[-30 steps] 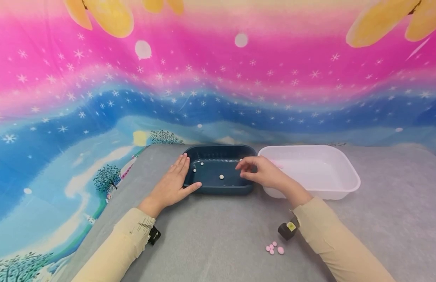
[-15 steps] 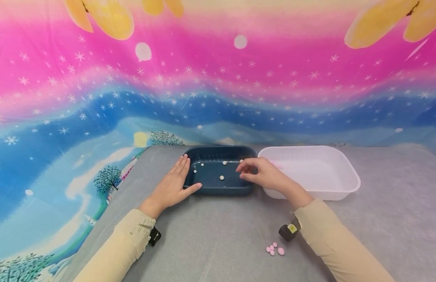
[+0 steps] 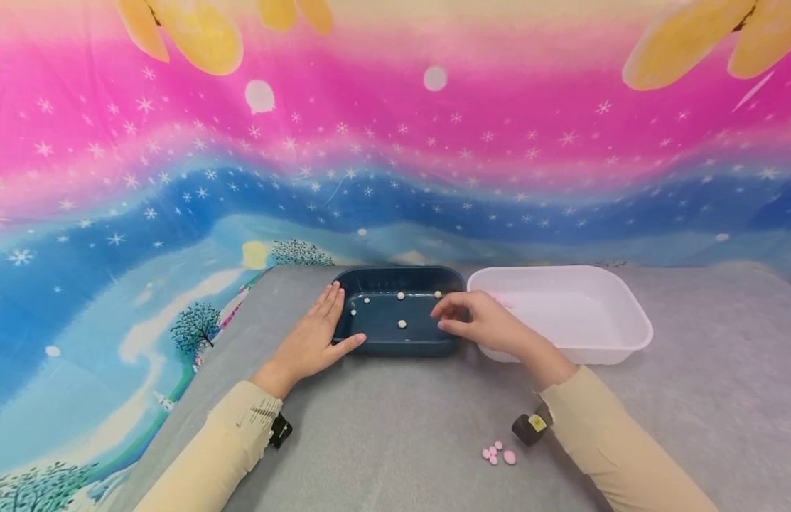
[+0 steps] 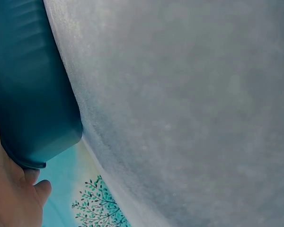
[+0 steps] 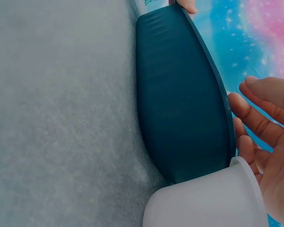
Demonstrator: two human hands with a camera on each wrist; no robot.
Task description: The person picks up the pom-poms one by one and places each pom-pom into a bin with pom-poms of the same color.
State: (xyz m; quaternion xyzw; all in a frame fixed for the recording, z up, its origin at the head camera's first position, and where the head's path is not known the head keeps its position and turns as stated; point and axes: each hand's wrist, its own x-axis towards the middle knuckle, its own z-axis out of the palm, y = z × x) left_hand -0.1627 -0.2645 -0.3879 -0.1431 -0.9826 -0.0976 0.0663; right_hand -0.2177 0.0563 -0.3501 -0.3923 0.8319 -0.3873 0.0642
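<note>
Near: pink pieces clustered on grey bench, 5 o'clock of the dark tray. Left hand, fingers extended, rests on the tray's 9 o'clock rim. Right hand at its 3 o'clock end, fingers loosely bent, thumb apart. Five white balls scattered inside. White tray alongside, 3 o'clock. Beyond: snowflake-printed backdrop.

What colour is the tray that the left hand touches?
The tray is dark blue-green, seen best in the head view, which shows its inside too.
</note>
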